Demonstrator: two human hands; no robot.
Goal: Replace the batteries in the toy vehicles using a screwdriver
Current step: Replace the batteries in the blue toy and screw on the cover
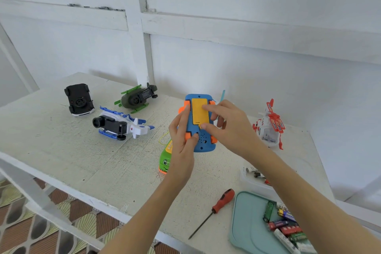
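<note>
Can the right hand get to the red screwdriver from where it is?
Probably yes. The screwdriver lies loose on the table, nothing on it. But the right hand is pressing the blue toy's yellow cover, so it must let go first.

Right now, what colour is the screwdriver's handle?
Red and black, on the screwdriver, seen in the head view.
</note>
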